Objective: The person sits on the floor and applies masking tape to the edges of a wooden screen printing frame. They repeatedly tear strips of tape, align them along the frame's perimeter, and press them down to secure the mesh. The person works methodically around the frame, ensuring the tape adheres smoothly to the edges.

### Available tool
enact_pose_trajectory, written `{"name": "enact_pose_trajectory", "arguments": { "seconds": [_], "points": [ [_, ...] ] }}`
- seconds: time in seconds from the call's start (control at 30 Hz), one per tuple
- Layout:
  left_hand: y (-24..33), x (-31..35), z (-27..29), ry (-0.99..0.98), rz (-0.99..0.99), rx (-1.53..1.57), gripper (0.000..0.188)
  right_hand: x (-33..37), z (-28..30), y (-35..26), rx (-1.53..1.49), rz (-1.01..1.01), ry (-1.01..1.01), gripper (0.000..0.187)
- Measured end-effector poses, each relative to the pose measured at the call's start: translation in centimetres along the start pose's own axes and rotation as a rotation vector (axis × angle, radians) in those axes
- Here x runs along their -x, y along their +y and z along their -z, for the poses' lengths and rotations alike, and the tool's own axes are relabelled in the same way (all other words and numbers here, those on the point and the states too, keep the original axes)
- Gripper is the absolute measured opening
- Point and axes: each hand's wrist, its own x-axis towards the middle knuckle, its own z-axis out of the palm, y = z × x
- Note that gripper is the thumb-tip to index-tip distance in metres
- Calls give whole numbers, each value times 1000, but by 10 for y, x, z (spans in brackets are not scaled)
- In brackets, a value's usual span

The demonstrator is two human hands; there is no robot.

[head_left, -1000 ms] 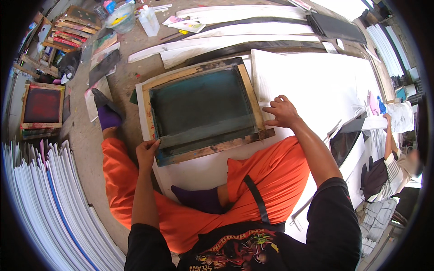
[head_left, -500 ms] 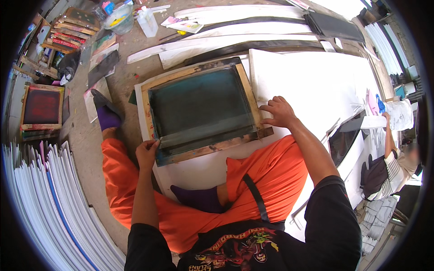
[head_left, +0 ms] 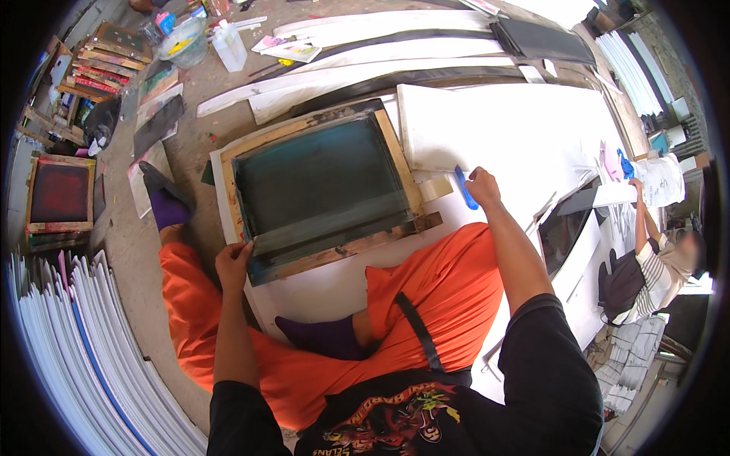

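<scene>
A wooden screen-printing frame point(head_left: 396, 163) with dark blue-green mesh lies on white board in front of my crossed legs. At its near left corner, my left hand point(head_left: 233, 263) is closed, with thumb and fingertips pinching the frame edge. My right hand point(head_left: 484, 188) is off the frame's right side, its fingers curled; whatever they may hold is hidden. Close against those fingers is a slim blue tool point(head_left: 465, 188), perhaps a cutter, in full view. A roll of pale tape point(head_left: 435, 188) rests between it and the frame.
A large white sheet point(head_left: 517, 125) spreads to the right, with long white strips point(head_left: 365, 72) beyond. Stacked boards point(head_left: 87, 342) stand at left, below a red-meshed frame point(head_left: 61, 191). A bottle point(head_left: 229, 47) and basin point(head_left: 185, 44) are far left. Another person point(head_left: 654, 270) works at right.
My right hand has drawn away from the frame's right edge and curled its fingers. The tape roll and blue tool now show. My left hand stays at the corner; the whole view has shifted slightly.
</scene>
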Motion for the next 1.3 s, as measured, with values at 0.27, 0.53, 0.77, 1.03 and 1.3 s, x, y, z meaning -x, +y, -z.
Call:
{"name": "enact_pose_trajectory", "arguments": {
  "seconds": [0.27,0.53,0.77,1.03,1.3],
  "points": [
    [3,1,0,-29,44,92,30,-3,-15,-11,198,16,-18,34],
    [6,4,7,-57,85,187,28,53,31,-70,-109,215,118,33],
    [4,2,5,-68,93,299,27,130,13,-125,-33,340,-88,46],
    [-1,0,5,-73,76,252,30,130,0,-129,38,333,-95,49],
    [0,1,4,-58,78,221,32,126,-8,-124,23,363,-68,48]
  ]
}}
